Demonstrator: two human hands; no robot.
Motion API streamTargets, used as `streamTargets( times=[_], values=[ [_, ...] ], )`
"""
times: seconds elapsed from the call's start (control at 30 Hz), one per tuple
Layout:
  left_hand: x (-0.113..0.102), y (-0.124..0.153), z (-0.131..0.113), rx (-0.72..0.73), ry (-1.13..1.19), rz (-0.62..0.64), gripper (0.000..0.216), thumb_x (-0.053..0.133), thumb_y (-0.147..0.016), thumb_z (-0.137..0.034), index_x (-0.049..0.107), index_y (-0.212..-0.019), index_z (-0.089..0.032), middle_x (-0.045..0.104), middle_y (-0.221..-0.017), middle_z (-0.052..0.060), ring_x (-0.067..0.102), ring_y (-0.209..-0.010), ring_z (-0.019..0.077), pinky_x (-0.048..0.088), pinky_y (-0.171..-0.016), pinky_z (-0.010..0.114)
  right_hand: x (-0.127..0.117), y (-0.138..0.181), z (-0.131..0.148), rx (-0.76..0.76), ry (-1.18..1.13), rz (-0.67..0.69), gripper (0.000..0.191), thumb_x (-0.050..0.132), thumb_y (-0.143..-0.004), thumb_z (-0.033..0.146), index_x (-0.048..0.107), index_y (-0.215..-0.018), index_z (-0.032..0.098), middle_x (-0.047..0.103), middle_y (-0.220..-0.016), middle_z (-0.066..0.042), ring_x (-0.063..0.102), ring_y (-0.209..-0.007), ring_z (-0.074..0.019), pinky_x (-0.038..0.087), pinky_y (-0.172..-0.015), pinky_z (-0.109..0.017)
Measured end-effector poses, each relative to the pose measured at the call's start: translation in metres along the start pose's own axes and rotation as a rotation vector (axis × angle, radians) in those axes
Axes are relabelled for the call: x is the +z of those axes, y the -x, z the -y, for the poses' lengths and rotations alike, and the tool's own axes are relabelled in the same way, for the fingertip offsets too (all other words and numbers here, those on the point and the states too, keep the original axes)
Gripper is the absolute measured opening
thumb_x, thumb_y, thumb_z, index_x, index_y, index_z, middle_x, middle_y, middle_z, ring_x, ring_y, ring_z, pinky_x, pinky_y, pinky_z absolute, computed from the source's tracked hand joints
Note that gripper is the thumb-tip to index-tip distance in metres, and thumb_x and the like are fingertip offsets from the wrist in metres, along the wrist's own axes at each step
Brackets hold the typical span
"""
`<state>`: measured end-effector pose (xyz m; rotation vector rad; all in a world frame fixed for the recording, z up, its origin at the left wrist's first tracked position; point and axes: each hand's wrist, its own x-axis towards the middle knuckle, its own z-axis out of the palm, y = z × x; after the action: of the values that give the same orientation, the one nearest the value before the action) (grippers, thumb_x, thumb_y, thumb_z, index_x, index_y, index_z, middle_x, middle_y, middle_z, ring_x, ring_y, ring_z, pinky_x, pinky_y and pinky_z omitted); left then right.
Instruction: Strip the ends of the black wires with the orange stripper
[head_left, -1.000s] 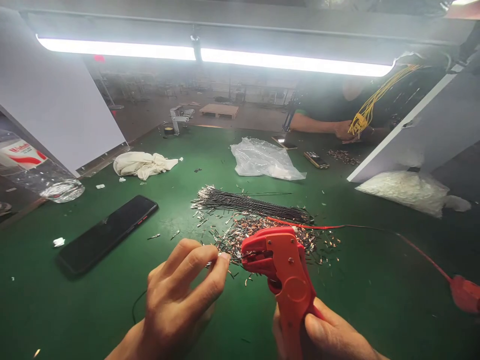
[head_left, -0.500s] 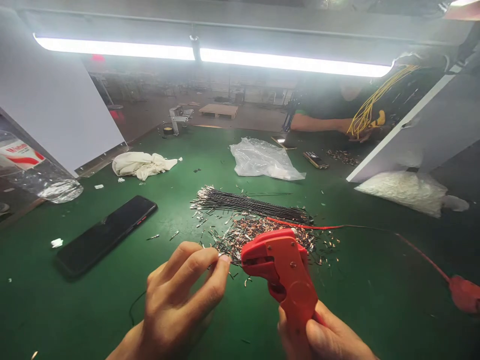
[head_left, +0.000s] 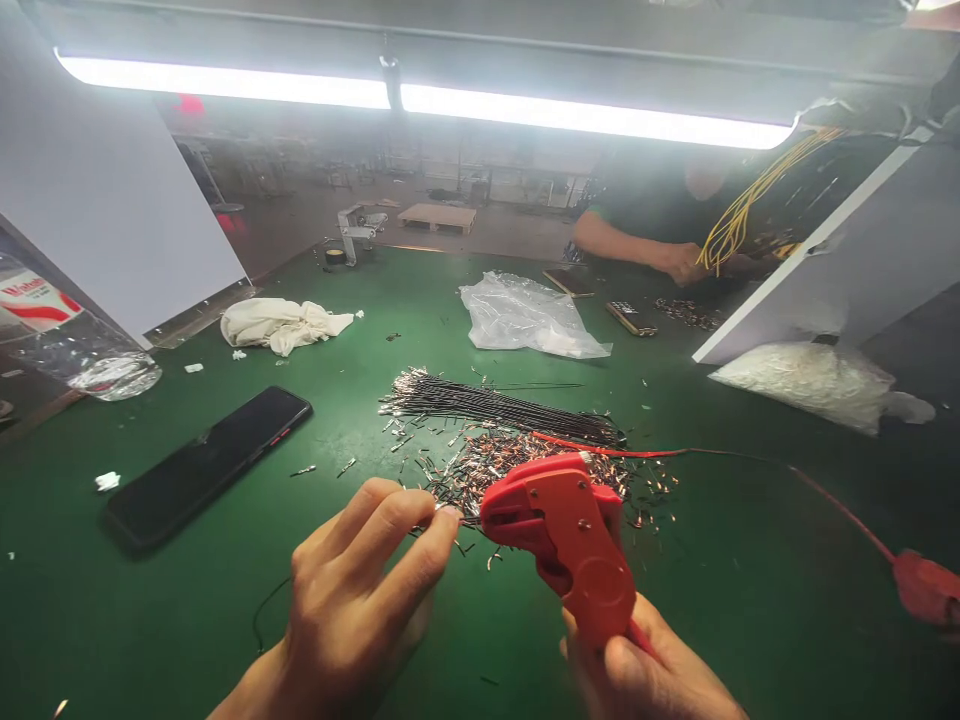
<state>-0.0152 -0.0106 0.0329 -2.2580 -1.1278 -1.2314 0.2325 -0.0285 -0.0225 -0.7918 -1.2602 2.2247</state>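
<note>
My right hand grips the handles of a red wire stripper, jaws pointing left. My left hand pinches a thin black wire between thumb and fingertips, its end held at the stripper's jaws. The wire trails down and left under my wrist. Just beyond the tool lies a pile of cut wire bits. Behind that pile is a bundle of black wires with stripped ends.
A black phone lies left on the green mat. A white cloth, a plastic bottle, a clear bag and a bag of white parts surround. A red wire runs right. Another person handles yellow wires across the table.
The stripper's jaws have closed and the tool has tilted slightly. My left hand stays pinched at the jaws. The person opposite has shifted their hands.
</note>
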Motion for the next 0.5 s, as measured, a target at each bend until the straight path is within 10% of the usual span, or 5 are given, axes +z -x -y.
streamTargets(
  times=[0.27,0.5],
  values=[
    [0.004,0.007,0.002,-0.062,0.023,0.021,0.028,0.059,-0.077,0.007,0.065,-0.094,-0.015,0.062,-0.08,0.003,0.053,-0.071,0.0123,0.044,-0.058,0.022,0.015,-0.006,0.033,-0.084,0.071,0.116,0.072,0.044,-0.077,0.081,0.059,-0.09,0.013,0.054,-0.069,-0.003,0.049,-0.059,-0.0134,0.043,-0.057,-0.028],
    [0.005,0.005,0.006,-0.139,-0.066,-0.066,0.022,0.065,-0.077,0.002,0.066,-0.088,-0.017,0.06,-0.077,0.001,0.054,-0.068,0.0107,0.044,-0.057,0.021,0.001,0.012,0.049,-0.184,0.359,-0.083,0.068,0.033,-0.084,0.078,0.057,-0.105,0.019,0.06,-0.081,-0.008,0.054,-0.068,-0.0201,0.043,-0.063,-0.034]
  ],
)
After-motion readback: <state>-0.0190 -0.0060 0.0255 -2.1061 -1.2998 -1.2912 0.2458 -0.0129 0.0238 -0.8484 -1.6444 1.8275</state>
